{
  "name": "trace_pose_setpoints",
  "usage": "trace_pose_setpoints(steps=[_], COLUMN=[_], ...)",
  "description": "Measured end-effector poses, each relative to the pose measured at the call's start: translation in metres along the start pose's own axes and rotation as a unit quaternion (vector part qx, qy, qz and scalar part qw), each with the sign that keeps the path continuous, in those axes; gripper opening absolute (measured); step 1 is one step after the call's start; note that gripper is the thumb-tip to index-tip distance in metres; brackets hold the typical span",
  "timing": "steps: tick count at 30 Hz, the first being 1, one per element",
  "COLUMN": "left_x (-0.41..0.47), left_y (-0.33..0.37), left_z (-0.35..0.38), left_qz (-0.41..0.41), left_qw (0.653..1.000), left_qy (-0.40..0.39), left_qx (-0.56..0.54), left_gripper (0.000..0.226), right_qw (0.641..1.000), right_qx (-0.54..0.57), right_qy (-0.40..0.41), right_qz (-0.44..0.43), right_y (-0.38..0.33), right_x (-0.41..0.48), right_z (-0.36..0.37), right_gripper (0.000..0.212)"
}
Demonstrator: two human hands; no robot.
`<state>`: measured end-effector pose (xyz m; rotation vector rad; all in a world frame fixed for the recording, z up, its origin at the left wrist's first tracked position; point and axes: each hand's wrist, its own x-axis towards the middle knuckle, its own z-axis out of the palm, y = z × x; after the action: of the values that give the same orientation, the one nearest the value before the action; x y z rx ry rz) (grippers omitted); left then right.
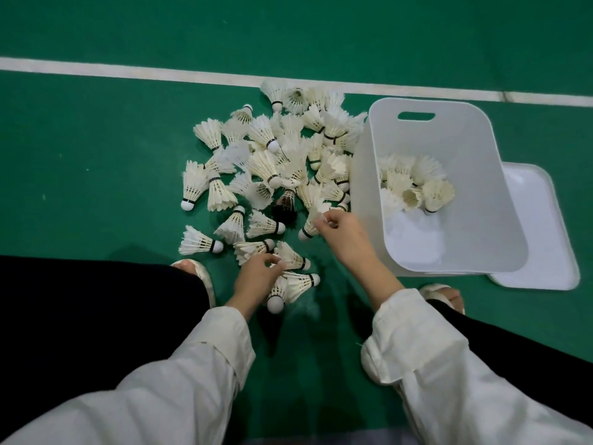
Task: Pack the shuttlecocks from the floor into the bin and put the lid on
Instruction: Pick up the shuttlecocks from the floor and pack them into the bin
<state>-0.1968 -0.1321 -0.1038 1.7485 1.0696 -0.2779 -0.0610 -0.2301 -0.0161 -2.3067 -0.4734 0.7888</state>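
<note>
On the green court floor [96, 155], head view: a heap of white feathered shuttlecocks [272, 162] lies just left of the white open-topped plastic bin [417, 139], with some touching its wall. The bin holds a small cluster of shuttlecocks [414, 187] at its far end. The flat white plastic lid [539, 239] lies on the floor right of the bin, partly tucked beneath it.

Right hand [341, 234]: thumb and fingers pinch the feather skirt of a lifted shuttlecock [313, 221] at the heap's near right edge, close beside the bin.

Left hand [256, 279]: fingers curled, tips pinching the feathers of a near-edge shuttlecock [293, 256]. Two more lie under its palm; held or not, cannot tell.

Hands apart.
</note>
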Motion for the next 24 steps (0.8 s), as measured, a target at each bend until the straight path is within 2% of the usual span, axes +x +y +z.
trace_pose_setpoints(steps=[3, 6, 9, 12, 17, 20, 24], left_x=[-0.002, -0.007, -0.014, -0.025, -0.043, -0.044, -0.045], left_y=[0.004, 0.020, 0.045, 0.079, 0.149, 0.192, 0.232], left_z=[-0.001, -0.013, -0.035, -0.059, -0.075, -0.067, -0.047], left_qz=[0.023, 0.047, 0.091, 0.150, 0.251, 0.313, 0.356], left_qw=[0.999, 0.994, 0.987, 0.973, 0.953, 0.938, 0.926], left_qy=[0.030, 0.095, 0.136, 0.174, 0.167, 0.146, 0.121], left_qx=[-0.005, -0.008, 0.008, 0.017, 0.029, 0.040, 0.040], left_gripper=[0.021, 0.019, 0.020, 0.018, 0.017, 0.017, 0.019], right_qw=[1.000, 1.000, 0.998, 0.998, 0.988, 0.977, 0.971], right_qx=[0.007, 0.015, 0.033, 0.004, -0.099, -0.185, -0.221], right_qy=[0.002, 0.015, 0.020, 0.008, 0.020, 0.018, 0.039], right_qz=[-0.005, -0.016, -0.040, -0.061, -0.114, -0.109, -0.088], right_y=[0.002, -0.003, -0.018, -0.043, -0.081, -0.087, -0.066], right_x=[0.001, 0.002, 0.003, 0.005, 0.016, 0.021, 0.028], right_z=[0.000, -0.003, -0.008, -0.028, -0.112, -0.169, -0.225], right_gripper=[0.021, 0.018, 0.021, 0.027, 0.025, 0.028, 0.026])
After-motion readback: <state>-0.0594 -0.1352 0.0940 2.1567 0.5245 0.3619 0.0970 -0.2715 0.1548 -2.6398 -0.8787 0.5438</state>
